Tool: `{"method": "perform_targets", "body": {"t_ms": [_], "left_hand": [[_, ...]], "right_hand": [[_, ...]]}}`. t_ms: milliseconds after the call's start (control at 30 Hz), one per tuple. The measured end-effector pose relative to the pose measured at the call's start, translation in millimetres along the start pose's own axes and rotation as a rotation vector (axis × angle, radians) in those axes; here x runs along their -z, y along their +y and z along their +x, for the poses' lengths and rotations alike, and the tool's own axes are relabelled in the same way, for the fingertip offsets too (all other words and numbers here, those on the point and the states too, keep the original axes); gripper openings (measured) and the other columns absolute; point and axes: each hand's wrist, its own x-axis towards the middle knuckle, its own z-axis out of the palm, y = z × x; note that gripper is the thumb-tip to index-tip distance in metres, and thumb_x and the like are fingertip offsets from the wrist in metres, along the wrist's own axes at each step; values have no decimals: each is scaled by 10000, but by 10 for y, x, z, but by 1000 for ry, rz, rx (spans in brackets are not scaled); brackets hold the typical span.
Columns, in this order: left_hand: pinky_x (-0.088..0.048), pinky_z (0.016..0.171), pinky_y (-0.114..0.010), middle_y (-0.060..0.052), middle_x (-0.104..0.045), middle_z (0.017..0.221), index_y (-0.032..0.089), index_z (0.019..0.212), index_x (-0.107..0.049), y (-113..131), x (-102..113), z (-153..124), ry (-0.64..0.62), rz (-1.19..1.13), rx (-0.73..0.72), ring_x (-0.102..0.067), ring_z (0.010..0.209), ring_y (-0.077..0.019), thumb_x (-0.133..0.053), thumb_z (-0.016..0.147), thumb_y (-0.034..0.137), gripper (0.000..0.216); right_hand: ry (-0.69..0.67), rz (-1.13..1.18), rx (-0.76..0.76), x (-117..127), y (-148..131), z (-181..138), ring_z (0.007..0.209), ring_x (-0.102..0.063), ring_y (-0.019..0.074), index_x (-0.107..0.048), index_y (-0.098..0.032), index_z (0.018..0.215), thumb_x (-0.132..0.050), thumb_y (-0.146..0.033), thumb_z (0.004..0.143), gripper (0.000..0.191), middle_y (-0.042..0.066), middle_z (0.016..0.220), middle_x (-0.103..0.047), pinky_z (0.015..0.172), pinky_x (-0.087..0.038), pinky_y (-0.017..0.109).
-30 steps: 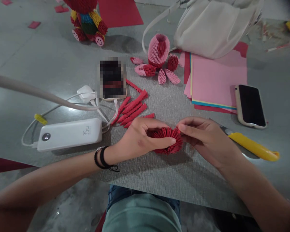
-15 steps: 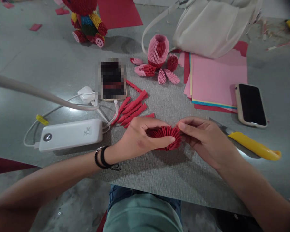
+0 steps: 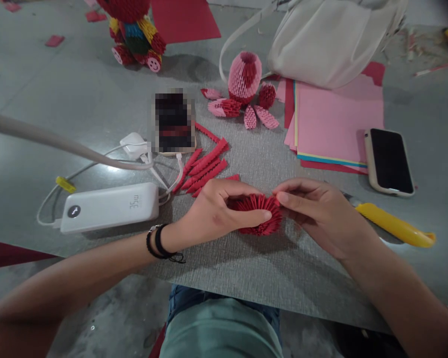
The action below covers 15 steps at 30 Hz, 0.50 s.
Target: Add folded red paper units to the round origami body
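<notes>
Red paper ring is sitting between our fingertips: our left hand is pinching it thumb against fingers, our right hand is nipping its edge beside that thumb. We are barely shifting since a second ago, still working one spot.

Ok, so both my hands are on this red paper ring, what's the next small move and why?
Probably press the right rim of the red origami ring firmly together before reaching for more pieces. The left hand cups it with its thumb across the front, the right hand pinches that rim, and red folded strips lie behind the left hand.
</notes>
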Motion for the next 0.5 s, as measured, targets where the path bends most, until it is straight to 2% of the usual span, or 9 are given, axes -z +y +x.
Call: {"method": "perform_targets", "body": {"t_ms": [233, 500], "left_hand": [[-451, 574, -210, -2, -716, 689, 153, 843, -800, 0, -5, 14, 51, 114, -108, -591, 640, -116, -820, 796, 254, 113], [-458, 603, -225, -19, -740, 735, 147, 858, -799, 14, -1, 7, 46, 167, -103, -611, 674, -128, -802, 817, 270, 129]], "right_hand": [[43, 33, -13, -40, 32, -10, 674, -644, 116, -798, -228, 718, -945, -372, 691, 208, 5, 734, -725, 667, -560, 235], [45, 21, -2, -34, 33, -10, 704, -648, 113, -807, -234, 736, -947, -375, 697, 202, 3, 753, -732, 687, -554, 221]]}}
